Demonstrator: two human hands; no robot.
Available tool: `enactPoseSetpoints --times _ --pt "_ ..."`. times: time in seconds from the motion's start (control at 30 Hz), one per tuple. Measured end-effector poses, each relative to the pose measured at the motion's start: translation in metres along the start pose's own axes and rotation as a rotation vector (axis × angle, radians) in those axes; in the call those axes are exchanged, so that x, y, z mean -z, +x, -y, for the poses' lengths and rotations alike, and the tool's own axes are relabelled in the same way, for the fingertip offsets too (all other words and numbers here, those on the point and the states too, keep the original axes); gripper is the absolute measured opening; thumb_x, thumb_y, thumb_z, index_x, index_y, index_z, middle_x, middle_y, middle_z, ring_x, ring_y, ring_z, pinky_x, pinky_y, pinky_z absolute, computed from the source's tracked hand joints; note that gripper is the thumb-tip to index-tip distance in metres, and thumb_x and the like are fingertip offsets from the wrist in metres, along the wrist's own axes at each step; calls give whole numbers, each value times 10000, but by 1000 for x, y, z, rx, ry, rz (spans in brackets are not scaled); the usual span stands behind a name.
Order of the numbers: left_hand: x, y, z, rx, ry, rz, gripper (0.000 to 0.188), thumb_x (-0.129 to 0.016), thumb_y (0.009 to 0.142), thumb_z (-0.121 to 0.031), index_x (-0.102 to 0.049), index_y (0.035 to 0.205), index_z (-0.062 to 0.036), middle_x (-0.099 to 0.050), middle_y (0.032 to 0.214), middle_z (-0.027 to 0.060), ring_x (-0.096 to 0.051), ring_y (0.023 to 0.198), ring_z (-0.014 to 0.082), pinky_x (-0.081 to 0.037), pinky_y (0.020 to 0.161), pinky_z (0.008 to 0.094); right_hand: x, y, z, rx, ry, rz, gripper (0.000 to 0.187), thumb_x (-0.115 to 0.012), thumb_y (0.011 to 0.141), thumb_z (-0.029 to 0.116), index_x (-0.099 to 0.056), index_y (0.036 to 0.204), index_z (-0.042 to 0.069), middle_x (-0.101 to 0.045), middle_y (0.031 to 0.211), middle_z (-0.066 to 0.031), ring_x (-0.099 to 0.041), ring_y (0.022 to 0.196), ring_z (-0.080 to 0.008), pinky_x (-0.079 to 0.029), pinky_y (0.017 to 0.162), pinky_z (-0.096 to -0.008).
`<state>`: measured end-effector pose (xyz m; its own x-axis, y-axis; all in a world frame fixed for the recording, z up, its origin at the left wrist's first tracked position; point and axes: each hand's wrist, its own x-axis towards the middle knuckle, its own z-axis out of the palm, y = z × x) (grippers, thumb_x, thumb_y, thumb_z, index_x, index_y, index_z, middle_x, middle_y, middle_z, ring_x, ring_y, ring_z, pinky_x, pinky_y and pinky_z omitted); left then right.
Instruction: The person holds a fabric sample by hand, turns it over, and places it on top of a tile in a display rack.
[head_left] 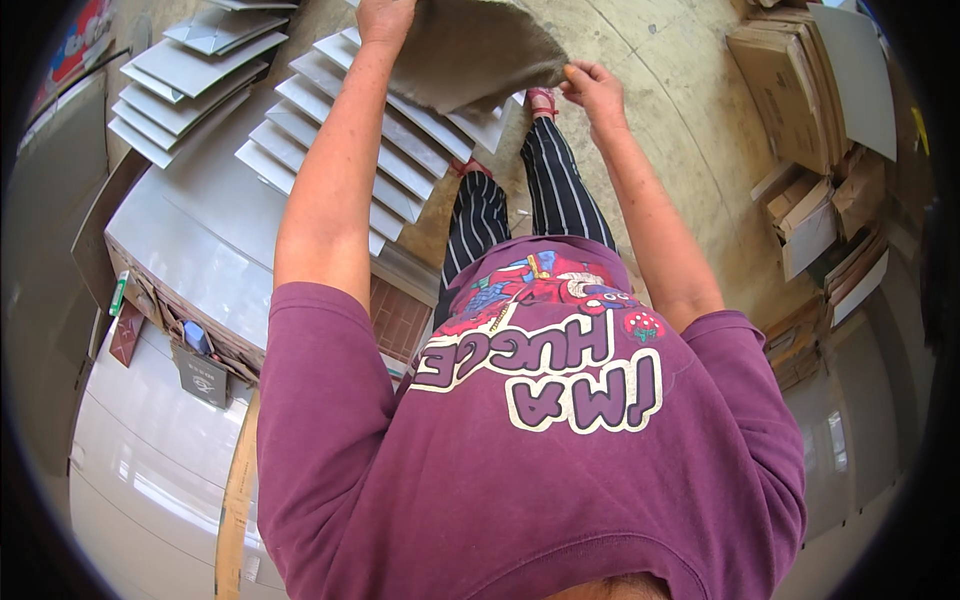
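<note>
A grey-brown sheet (480, 60) with an uneven lower edge is stretched between my hands at the top of the view; its far part runs out of the picture. My left hand (386, 20) closes on its left side, the fingertips partly cut off by the frame. At the right corner my right hand (596, 88) pinches the sheet between thumb and fingers. Beneath and left of it, flat silvery-white folded pieces (330, 120) lie overlapped in fanned rows.
A second fanned stack of white pieces (185, 95) rests on a pale table (190, 235) to the left. Cardboard bundles (785, 90) and opened cartons (805, 215) stand on the right. A green marker-like object (119, 293) sits by the table's side. Concrete floor (680, 130) stretches ahead.
</note>
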<state>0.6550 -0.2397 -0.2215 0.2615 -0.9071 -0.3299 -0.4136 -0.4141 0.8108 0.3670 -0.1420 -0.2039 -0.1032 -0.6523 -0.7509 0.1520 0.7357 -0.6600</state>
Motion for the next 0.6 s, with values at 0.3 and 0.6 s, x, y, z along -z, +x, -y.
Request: enactPoseSetpoints --times 0.3,0.6 --pt "-17 15 -41 -98 -16 1 137 -571 767 -128 -642 823 -26 -634 681 65 -580 568 123 -461 545 263 24 7 34 232 18 -66 156 -609 802 103 -600 928 11 -615 777 -49 -586 623 -102 -486 575 -224" --pt "36 -25 27 50 140 -30 191 -609 782 -190 -659 891 -41 -658 749 32 -606 583 95 -446 500 202 -27 -17 -18 86 -154 112 136 -611 769 87 -615 894 33 -603 694 -27 -555 560 -86 -443 519 -212"
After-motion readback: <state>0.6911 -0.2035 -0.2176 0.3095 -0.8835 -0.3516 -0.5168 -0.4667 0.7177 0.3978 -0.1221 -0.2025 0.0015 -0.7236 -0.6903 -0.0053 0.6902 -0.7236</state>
